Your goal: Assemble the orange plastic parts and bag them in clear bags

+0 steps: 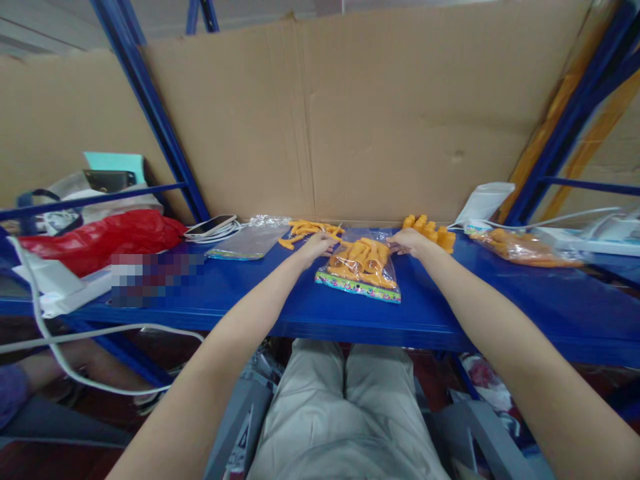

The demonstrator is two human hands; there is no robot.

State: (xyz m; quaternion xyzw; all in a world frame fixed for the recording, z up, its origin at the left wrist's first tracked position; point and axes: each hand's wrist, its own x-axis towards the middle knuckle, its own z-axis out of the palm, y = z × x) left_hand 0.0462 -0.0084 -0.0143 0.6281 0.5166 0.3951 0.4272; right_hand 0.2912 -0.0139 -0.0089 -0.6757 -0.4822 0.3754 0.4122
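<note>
A clear plastic bag (361,267) with a colourful bottom strip lies on the blue shelf (500,300), filled with orange toy pieces. My left hand (319,244) pinches the bag's upper left corner, fingers closed. My right hand (407,241) grips the bag's upper right corner, fingers closed. Loose orange curved pieces (305,231) lie just behind my left hand. A cluster of orange chunky pieces (434,231) sits behind my right hand.
An empty clear bag (247,241) and a phone with white cable (213,227) lie left of the loose pieces. A red plastic bag (107,240) sits far left. Another filled bag (523,248) and white packets lie right. Cardboard (380,113) backs the shelf.
</note>
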